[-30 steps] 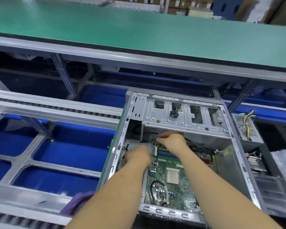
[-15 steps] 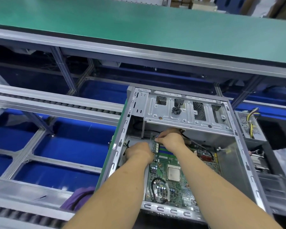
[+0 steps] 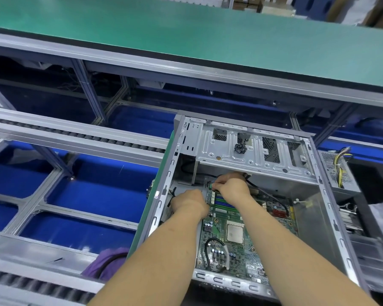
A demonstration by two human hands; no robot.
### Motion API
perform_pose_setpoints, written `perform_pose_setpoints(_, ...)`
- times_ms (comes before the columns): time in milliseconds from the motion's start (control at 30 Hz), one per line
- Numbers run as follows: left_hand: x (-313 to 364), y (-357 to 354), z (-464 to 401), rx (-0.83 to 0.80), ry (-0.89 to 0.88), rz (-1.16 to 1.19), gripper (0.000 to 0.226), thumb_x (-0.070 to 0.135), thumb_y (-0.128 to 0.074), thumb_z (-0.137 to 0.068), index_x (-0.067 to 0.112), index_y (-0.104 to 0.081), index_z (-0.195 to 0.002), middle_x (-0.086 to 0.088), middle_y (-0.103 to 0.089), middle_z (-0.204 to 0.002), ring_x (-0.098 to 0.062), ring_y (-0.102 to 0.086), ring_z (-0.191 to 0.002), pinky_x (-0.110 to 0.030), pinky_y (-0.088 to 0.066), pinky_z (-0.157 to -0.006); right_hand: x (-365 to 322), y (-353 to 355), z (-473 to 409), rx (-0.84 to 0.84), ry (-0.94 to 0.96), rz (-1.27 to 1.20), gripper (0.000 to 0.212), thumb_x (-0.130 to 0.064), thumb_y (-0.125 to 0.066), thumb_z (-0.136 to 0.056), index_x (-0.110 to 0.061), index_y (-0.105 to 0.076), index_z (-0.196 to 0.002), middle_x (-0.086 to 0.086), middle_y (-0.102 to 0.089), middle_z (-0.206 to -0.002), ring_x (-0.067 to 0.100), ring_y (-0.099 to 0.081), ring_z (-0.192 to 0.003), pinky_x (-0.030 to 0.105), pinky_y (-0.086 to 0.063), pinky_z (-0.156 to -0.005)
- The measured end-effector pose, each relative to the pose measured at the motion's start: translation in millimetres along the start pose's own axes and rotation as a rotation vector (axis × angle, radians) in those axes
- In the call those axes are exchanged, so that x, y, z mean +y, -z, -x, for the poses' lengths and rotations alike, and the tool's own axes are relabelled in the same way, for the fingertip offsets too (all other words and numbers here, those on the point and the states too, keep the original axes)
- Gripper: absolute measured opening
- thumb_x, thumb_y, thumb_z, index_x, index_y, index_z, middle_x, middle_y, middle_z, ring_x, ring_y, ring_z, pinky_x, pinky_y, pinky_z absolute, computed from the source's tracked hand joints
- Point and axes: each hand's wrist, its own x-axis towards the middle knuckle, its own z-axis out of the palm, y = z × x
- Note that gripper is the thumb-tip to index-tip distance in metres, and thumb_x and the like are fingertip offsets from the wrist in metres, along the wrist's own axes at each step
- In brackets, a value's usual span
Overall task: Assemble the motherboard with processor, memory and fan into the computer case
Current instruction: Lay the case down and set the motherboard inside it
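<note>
Head view: both forearms reach down into the open computer case (image 3: 314,213), where the motherboard (image 3: 232,246) lies flat on its floor. The right hand (image 3: 230,187) curls its fingers, pinching a small connector at the board's far edge. The left hand (image 3: 187,200) rests knuckles-up at the board's left edge; its grip cannot be told. Since a second ago, both hands have barely shifted.

Open case (image 3: 332,213) on line; motherboard (image 3: 228,252) inside, CPU (image 3: 235,233) seated. Right hand (image 3: 231,187) pinches small green part at board's far edge. Left hand (image 3: 187,200) beside board's left edge, fingers hidden.
</note>
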Motion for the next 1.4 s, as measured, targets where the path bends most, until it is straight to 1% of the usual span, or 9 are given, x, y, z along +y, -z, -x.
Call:
perform_pose_setpoints(200, -0.1, -1.4, -1.8, 0.001, 0.002, 0.005, 0.032, 0.026, -0.055, -0.091, 0.018, -0.058, -0.122, -0.003, -0.062, -0.121, -0.023, -0.062, -0.106, -0.03, -0.045, -0.076, 3.3, -2.0, -1.2, 0.017, 0.008, -0.001, 0.007, -0.024, -0.072, -0.094, -0.021, -0.076, -0.089, -0.004, -0.069, -0.089, 0.014, -0.063, -0.082, 0.021, -0.044, -0.076)
perform_pose_setpoints(300, 0.4, -1.7, -2.5, -0.005, 0.006, 0.009, 0.031, 0.026, -0.055, -0.091, 0.019, -0.059, -0.121, -0.002, -0.063, -0.12, -0.023, -0.062, -0.106, -0.031, -0.047, -0.082, 4.1, -3.8, -1.2, 0.015, 0.002, 0.012, 0.013, -0.027, -0.073, -0.094, -0.018, -0.079, -0.1, -0.003, -0.07, -0.094, 0.017, -0.065, -0.089, 0.022, -0.047, -0.078)
perform_pose_setpoints(433, 1.3, -2.8, -3.9, -0.01, 0.005, -0.003, 0.031, 0.026, -0.055, -0.09, 0.018, -0.059, -0.12, -0.002, -0.063, -0.118, -0.022, -0.062, -0.104, -0.03, -0.046, -0.078, 3.9, -5.0, -3.1, 0.014, -0.02, 0.039, 0.017, -0.029, -0.073, -0.094, -0.017, -0.078, -0.104, -0.001, -0.07, -0.096, 0.018, -0.065, -0.09, 0.024, -0.049, -0.08)
perform_pose_setpoints(667, 2.5, -4.3, -6.1, -0.005, 0.011, -0.013, 0.034, 0.025, -0.055, -0.09, 0.018, -0.057, -0.123, -0.002, -0.063, -0.12, -0.022, -0.062, -0.103, -0.03, -0.045, -0.075, -3.6, -2.9, -6.1, -0.002, -0.049, 0.121, 0.007, -0.026, -0.074, -0.093, -0.02, -0.078, -0.094, -0.001, -0.071, -0.092, 0.015, -0.063, -0.081, 0.021, -0.045, -0.073)
perform_pose_setpoints(867, 2.1, -4.5, -6.1, -0.016, 0.004, 0.004, 0.033, 0.026, -0.055, -0.09, 0.018, -0.057, -0.122, -0.003, -0.063, -0.119, -0.023, -0.062, -0.104, -0.031, -0.046, -0.077, -13.1, -1.4, -9.4, -0.04, -0.056, 0.227, 0.013, -0.022, -0.073, -0.093, -0.014, -0.078, -0.102, 0.005, -0.074, -0.108, 0.022, -0.068, -0.099, 0.024, -0.052, -0.083)
perform_pose_setpoints(1000, 2.5, -2.4, -3.4, -0.012, 0.008, 0.012, 0.034, 0.027, -0.055, -0.089, 0.018, -0.057, -0.122, -0.003, -0.063, -0.12, -0.024, -0.062, -0.105, -0.031, -0.046, -0.078, -10.2, -0.8, -5.9, -0.005, -0.051, 0.15, 0.014, -0.022, -0.075, -0.092, -0.012, -0.079, -0.101, 0.004, -0.074, -0.112, 0.02, -0.066, -0.095, 0.025, -0.052, -0.084)
perform_pose_setpoints(1133, 2.4, -3.5, -3.6, -0.007, 0.008, 0.016, 0.033, 0.025, -0.053, -0.09, 0.018, -0.058, -0.121, -0.003, -0.063, -0.119, -0.024, -0.062, -0.105, -0.031, -0.046, -0.078, 0.2, 3.6, 6.5, 0.032, 0.028, 0.172, 0.022, -0.032, -0.068, -0.097, -0.016, -0.077, -0.11, 0.002, -0.073, -0.105, 0.011, -0.055, -0.079, 0.02, -0.041, -0.064)
perform_pose_setpoints(1300, 2.4, -2.5, -4.0, -0.012, 0.015, 0.028, 0.033, 0.025, -0.054, -0.09, 0.019, -0.058, -0.122, -0.003, -0.063, -0.119, -0.023, -0.063, -0.105, -0.031, -0.048, -0.082, 1.5, 12.5, 18.2, 0.179, 0.138, 0.319, 0.022, -0.037, -0.061, -0.099, -0.023, -0.077, -0.107, -0.014, -0.061, -0.067, 0.001, -0.053, -0.061, 0.023, -0.041, -0.054)
perform_pose_setpoints(1400, 2.5, -3.7, -4.5, -0.012, 0.02, 0.022, 0.033, 0.024, -0.054, -0.09, 0.018, -0.057, -0.123, -0.003, -0.063, -0.12, -0.024, -0.062, -0.107, -0.033, -0.048, -0.083, -8.9, 2.6, 25.1, 0.144, 0.216, 0.374, 0.022, -0.037, -0.063, -0.097, -0.027, -0.075, -0.114, -0.008, -0.073, -0.083, 0.015, -0.067, -0.078, 0.029, -0.053, -0.069)
